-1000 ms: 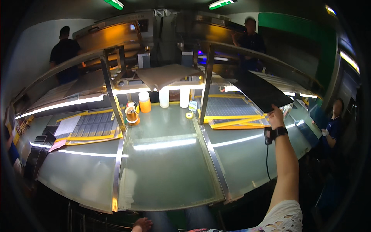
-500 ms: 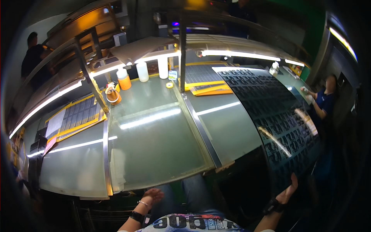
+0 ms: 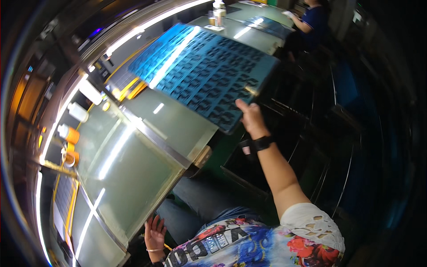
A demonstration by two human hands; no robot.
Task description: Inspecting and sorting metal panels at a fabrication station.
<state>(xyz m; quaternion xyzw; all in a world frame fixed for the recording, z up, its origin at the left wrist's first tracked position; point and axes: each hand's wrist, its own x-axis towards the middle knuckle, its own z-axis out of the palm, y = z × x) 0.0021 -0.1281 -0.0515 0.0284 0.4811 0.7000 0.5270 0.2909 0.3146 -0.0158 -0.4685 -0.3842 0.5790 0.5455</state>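
My right hand (image 3: pixel 250 118) grips the near edge of a large blue tray (image 3: pixel 202 69) moulded with several rows of small pockets. The tray is held tilted out over the right end of the glass-topped workbench (image 3: pixel 133 169), partly past its edge. A black watch sits on that wrist. My left hand (image 3: pixel 154 231) is low by my lap at the bench's front edge, fingers spread, holding nothing. A thin bracelet circles its wrist.
White and orange bottles (image 3: pixel 71 133) stand along the bench's far side by a lit rail. A yellow-framed dark tray (image 3: pixel 64 200) lies at the left. Another person in dark blue (image 3: pixel 311 18) sits at a bench beyond. Dark racks fill the right.
My head has turned right and down. The blue tray has swung from my right side up over the bench end, still in my right hand. My left hand stays by my lap.
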